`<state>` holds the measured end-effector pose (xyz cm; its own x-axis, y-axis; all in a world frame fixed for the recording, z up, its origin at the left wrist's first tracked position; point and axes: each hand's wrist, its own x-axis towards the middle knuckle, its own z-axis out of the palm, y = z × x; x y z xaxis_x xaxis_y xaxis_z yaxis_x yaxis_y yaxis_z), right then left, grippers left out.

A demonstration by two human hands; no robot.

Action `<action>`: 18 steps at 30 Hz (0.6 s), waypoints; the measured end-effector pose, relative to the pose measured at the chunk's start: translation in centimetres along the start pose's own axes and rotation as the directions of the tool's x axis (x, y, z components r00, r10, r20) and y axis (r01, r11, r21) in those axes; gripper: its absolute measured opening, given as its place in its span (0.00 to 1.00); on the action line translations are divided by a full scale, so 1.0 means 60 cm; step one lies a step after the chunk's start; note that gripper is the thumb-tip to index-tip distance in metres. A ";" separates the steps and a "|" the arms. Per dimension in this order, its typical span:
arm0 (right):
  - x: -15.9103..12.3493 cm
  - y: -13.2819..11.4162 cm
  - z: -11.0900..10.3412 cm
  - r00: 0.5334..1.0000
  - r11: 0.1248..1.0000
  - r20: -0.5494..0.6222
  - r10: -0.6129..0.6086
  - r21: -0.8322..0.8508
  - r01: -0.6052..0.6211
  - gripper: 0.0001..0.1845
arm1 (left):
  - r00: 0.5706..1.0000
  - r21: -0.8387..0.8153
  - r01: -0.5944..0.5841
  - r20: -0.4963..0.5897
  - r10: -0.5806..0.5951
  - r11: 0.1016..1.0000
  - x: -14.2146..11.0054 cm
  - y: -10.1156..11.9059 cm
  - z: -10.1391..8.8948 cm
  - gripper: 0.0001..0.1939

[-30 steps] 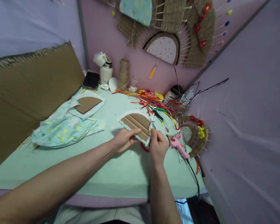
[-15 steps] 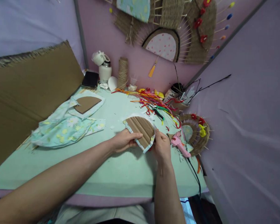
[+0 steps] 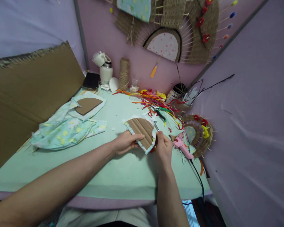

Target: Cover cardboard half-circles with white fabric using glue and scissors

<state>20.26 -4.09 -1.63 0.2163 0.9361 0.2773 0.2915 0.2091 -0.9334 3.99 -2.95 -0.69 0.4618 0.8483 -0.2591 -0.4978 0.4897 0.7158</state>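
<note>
My left hand (image 3: 127, 142) grips a fan-shaped piece of corrugated cardboard (image 3: 142, 130) by its lower left edge, thumb on top. Floral fabric (image 3: 148, 149) is folded over its straight edges, and a paler strip runs along the curved top. In my right hand (image 3: 163, 146) is a pair of scissors (image 3: 156, 126); the metal blades point up and left beside the piece's right edge. A bit of red shows beneath that hand, and most of the handle is hidden by the fingers.
On the left, a second cardboard piece (image 3: 88, 106) rests on floral cloth (image 3: 68, 134). A pink glue gun (image 3: 183, 146) with a black cord lies right, beside a decorated twine ring (image 3: 205, 138). Pliers (image 3: 161, 115) and colourful pipe cleaners (image 3: 153, 101) lie behind. A cardboard sheet (image 3: 33, 104) stands left.
The scissor blades now show more clearly, sticking out above my right hand, which has shifted slightly down. My left hand and the cardboard piece have hardly moved.
</note>
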 end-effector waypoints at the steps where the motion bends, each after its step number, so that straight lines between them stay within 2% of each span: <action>1: -0.001 0.006 0.000 0.996 0.994 0.016 0.084 0.069 -0.085 0.25 | 1.000 -0.002 -0.004 -0.004 0.004 1.000 0.000 0.000 0.000 0.18; 3: -0.002 0.010 -0.001 0.988 0.983 0.054 0.143 0.112 -0.148 0.23 | 1.000 -0.005 -0.014 -0.010 0.014 1.000 0.001 -0.001 0.000 0.18; 4: -0.003 0.009 0.000 0.991 0.987 0.061 0.121 0.096 -0.127 0.22 | 1.000 -0.006 -0.020 -0.009 0.020 1.000 0.001 -0.001 0.000 0.18; 7: -0.003 -0.008 0.003 0.998 0.998 0.027 -0.059 -0.035 0.060 0.17 | 0.999 -0.003 -0.043 -0.004 0.043 0.999 0.001 -0.003 -0.002 0.17; 10: -0.004 -0.020 0.009 0.976 0.966 -0.025 -0.214 -0.154 0.208 0.14 | 0.998 -0.011 -0.062 -0.009 0.062 0.998 0.001 -0.003 -0.001 0.14; 12: -0.005 -0.016 0.011 0.988 0.984 -0.034 -0.151 -0.105 0.146 0.16 | 0.998 -0.021 -0.062 -0.013 0.062 0.998 0.001 -0.001 0.001 0.14; 14: -0.007 -0.007 0.011 1.000 0.998 -0.006 0.030 0.050 -0.030 0.20 | 0.998 -0.028 -0.054 -0.016 0.054 0.998 0.000 0.000 0.004 0.15; 16: -0.008 0.002 0.010 0.980 0.964 0.050 0.193 0.176 -0.199 0.23 | 0.998 -0.037 -0.060 -0.022 0.059 0.998 0.001 0.000 0.006 0.16; 18: -0.009 0.004 0.008 0.972 0.953 0.068 0.226 0.192 -0.235 0.22 | 0.997 -0.043 -0.081 -0.014 0.080 0.996 0.003 -0.002 0.005 0.16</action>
<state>19.74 -4.42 -2.10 0.2131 0.9761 0.0430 0.0485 0.0334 -0.9983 4.36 -2.93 -0.61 0.4097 0.8877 -0.2101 -0.5645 0.4276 0.7060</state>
